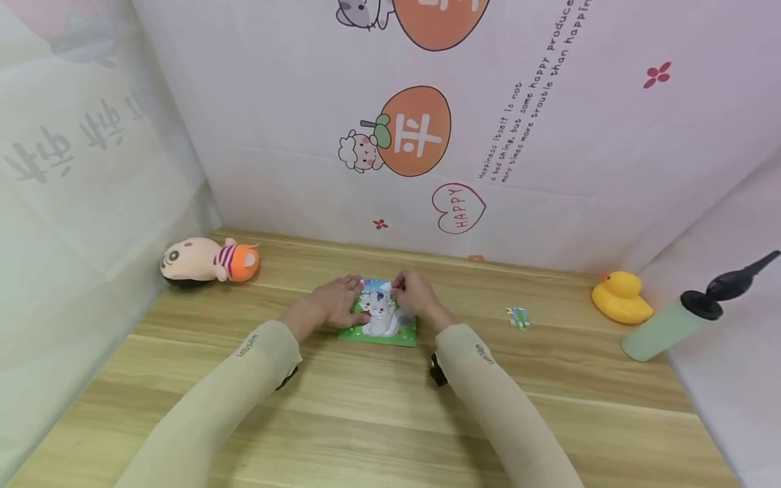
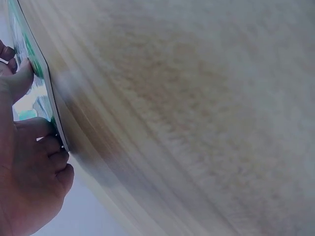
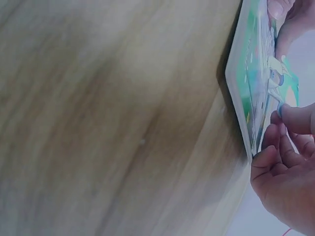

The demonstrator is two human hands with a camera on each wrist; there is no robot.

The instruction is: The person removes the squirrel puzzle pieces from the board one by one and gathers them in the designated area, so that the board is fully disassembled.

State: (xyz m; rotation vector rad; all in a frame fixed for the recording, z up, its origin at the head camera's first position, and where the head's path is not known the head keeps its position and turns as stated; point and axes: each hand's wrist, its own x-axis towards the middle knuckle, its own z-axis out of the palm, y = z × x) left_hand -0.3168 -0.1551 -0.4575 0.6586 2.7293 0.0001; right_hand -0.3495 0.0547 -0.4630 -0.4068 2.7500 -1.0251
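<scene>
A jigsaw puzzle [image 1: 378,333] with a white cartoon cat on green grass lies flat on the wooden table. My left hand [image 1: 332,301] holds it at its left side, thumb across the picture and fingers bent at the far left corner. At the upper right part, my right hand [image 1: 417,295] pinches a small puzzle piece [image 3: 280,108] between thumb and finger, close over the picture. In the left wrist view, the left thumb [image 2: 22,81] lies on the puzzle and the other fingers curl at its edge.
A few joined puzzle pieces [image 1: 518,317] lie to the right. Beyond them are a yellow rubber duck [image 1: 621,298] and a pale green cylinder [image 1: 665,329] with a black nozzle. A plush doll [image 1: 207,261] lies at the back left. Printed cloth [image 1: 293,135] hangs behind the table.
</scene>
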